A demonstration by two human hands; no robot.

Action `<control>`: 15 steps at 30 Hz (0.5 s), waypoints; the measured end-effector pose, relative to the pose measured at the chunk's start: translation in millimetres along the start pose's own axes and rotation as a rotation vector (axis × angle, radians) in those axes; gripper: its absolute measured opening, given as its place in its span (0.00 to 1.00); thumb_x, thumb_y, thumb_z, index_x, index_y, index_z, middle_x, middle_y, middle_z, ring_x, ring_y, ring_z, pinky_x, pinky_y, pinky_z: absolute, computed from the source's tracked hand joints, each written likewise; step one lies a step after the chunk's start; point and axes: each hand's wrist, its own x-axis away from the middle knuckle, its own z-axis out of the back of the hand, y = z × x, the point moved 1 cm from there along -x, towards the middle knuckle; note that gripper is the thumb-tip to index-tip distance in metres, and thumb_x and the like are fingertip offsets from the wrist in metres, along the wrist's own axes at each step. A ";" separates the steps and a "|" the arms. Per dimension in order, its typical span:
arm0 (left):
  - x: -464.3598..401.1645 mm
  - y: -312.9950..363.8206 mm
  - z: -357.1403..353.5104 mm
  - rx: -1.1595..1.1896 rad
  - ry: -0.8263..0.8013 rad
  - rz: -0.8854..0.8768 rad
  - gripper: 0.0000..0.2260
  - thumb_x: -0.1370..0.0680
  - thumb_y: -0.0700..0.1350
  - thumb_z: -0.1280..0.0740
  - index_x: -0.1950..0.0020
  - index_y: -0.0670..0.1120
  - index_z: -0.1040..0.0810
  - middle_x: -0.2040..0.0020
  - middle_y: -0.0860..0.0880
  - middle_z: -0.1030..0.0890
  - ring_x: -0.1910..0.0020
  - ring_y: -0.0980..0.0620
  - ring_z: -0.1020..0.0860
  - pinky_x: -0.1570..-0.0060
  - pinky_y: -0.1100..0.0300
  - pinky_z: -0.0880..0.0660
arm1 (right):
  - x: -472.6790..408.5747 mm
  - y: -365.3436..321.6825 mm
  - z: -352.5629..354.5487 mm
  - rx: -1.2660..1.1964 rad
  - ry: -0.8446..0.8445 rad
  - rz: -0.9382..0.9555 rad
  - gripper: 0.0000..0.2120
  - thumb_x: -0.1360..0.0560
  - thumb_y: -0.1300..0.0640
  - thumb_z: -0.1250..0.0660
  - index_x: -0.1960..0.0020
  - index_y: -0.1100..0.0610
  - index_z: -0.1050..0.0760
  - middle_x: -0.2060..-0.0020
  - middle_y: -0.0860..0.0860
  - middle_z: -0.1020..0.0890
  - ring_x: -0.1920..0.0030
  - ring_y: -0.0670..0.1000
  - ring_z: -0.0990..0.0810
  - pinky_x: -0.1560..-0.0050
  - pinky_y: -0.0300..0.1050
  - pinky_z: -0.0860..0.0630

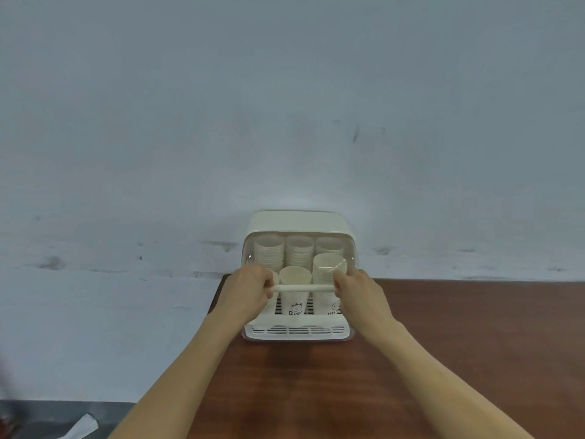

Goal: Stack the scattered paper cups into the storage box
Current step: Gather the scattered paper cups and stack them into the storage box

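Gripping the lid bar, which runs crosswise between my left hand and right hand, fingers curled round each end, I judge stacking done: upright cup stacks fill the storage box beyond my hands on the desk, only closing remains.

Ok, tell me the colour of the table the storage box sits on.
Reddish-brown wood grain on the table, seen in the head view, the only one.
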 end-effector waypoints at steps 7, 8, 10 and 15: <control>12.0 -5.5 -18.6 -0.034 -0.028 0.012 0.05 0.26 0.44 0.30 0.50 0.49 0.18 0.54 0.52 0.23 0.52 0.48 0.23 0.53 0.54 0.26 | 20.1 -2.4 -16.5 0.037 -0.005 -0.009 0.19 0.44 0.66 0.22 0.64 0.54 0.30 0.69 0.49 0.26 0.70 0.51 0.28 0.72 0.41 0.42; 13.0 -6.0 -20.1 -0.037 -0.034 0.014 0.05 0.26 0.44 0.30 0.50 0.49 0.18 0.54 0.52 0.23 0.52 0.48 0.23 0.53 0.54 0.26 | 21.5 -2.6 -18.5 0.036 0.003 -0.009 0.19 0.44 0.66 0.22 0.65 0.54 0.31 0.70 0.49 0.26 0.70 0.51 0.28 0.72 0.40 0.42; 15.5 -7.0 -23.7 -0.036 -0.038 0.016 0.05 0.26 0.44 0.31 0.51 0.49 0.18 0.55 0.52 0.23 0.53 0.48 0.23 0.53 0.54 0.26 | 24.0 -2.7 -22.4 0.036 0.001 -0.014 0.19 0.44 0.67 0.23 0.65 0.54 0.31 0.69 0.49 0.26 0.70 0.51 0.28 0.73 0.40 0.41; 24.0 -8.1 -33.8 -0.030 -0.012 -0.005 0.04 0.25 0.43 0.32 0.52 0.48 0.19 0.55 0.52 0.24 0.55 0.47 0.23 0.59 0.58 0.30 | 31.3 -1.7 -33.1 0.042 0.002 -0.011 0.19 0.44 0.66 0.22 0.65 0.54 0.30 0.68 0.49 0.26 0.70 0.51 0.27 0.72 0.40 0.40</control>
